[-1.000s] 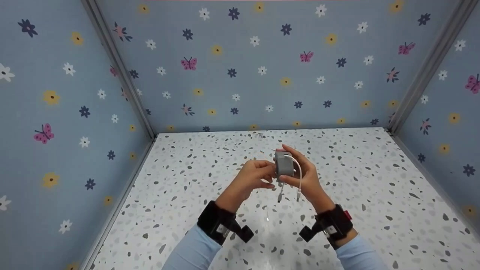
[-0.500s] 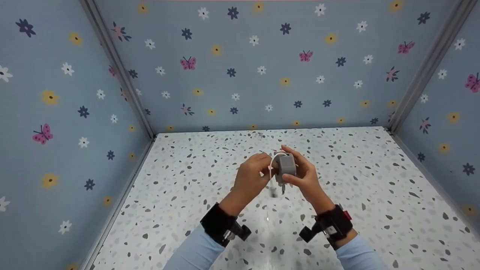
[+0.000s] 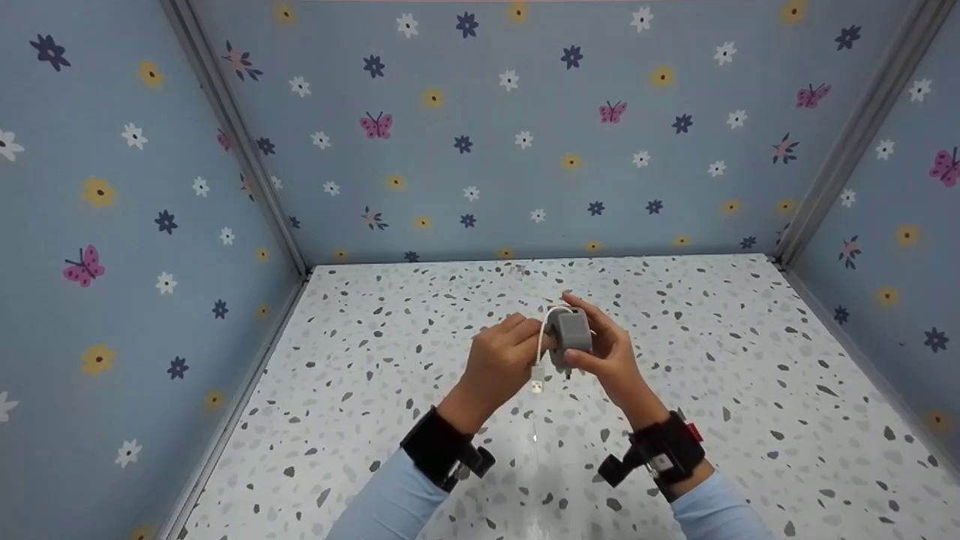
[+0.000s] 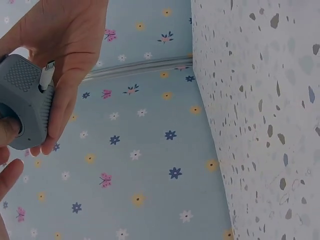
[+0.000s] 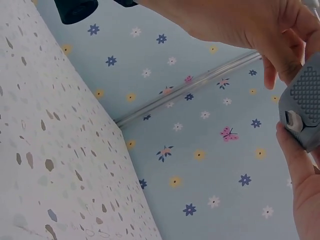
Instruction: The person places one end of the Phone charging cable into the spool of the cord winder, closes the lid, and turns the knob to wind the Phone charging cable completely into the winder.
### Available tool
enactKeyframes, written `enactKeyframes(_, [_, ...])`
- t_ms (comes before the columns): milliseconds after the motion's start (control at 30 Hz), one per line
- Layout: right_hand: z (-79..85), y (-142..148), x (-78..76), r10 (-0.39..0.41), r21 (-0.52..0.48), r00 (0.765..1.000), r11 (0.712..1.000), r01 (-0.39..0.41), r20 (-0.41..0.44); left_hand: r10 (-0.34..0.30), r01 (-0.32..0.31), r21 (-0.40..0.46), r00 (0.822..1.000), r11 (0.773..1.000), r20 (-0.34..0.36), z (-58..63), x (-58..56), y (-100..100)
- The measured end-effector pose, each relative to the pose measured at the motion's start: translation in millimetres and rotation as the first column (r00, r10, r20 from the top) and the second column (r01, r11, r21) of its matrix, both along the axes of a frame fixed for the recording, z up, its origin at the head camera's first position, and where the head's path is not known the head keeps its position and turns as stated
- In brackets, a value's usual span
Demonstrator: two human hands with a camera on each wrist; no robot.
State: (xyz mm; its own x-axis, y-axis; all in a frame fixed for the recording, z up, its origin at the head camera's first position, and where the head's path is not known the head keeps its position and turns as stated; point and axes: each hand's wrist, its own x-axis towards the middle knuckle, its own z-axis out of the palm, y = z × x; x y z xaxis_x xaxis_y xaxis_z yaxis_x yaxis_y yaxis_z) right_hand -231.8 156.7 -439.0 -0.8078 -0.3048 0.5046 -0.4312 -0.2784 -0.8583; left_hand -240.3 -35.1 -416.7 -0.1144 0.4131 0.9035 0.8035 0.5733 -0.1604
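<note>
Above the middle of a white speckled desk, two bare hands are holding up and working at a gray box. The right hand is grasping the box from its outer side, its thumb pressing the near face while the other fingers are reaching around the far side. The left hand is meeting the box from the opposite side with bent fingers, and in the left wrist view one fingertip is pressing into a dark round part of the box, while another finger is standing apart just below; whether the left fingers are also gripping anything, I cannot tell. A white cord is arching out over the top of the box and hanging down between the two hands, its plug dangling just below the left fingers. Another white plug with a metal tip is sticking out at a corner of the box, near the right palm. Black straps are circling both wrists, and light blue sleeves are covering the forearms. Behind the desk, a blue wall is showing flowers and pink butterflies, with gray posts running down the corners.
</note>
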Motion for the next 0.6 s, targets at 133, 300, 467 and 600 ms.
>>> enactKeyframes(133, [1.3,0,0.2,-0.022,-0.004,1.000,1.000,0.022,0.011,-0.156,0.079,0.176,0.862,0.981,0.483,-0.3,1.8,-2])
enactKeyframes(300, [2.0,0,0.3,-0.031,0.001,0.999,1.000,0.031,0.012,-0.469,-0.111,0.527,0.329,0.843,0.819,6.8,1.6,-10])
enactKeyframes(467, [0.5,-1,0.1,-0.049,0.022,0.999,0.999,0.049,0.017,-0.614,-0.191,0.651,0.220,0.735,0.758,16.8,8.3,-13])
enactKeyframes(600, [0.9,-2,-1.0,-0.041,0.008,0.999,0.999,0.041,0.014,-0.540,-0.122,0.557,0.144,0.822,0.829,25.5,16.1,-9])
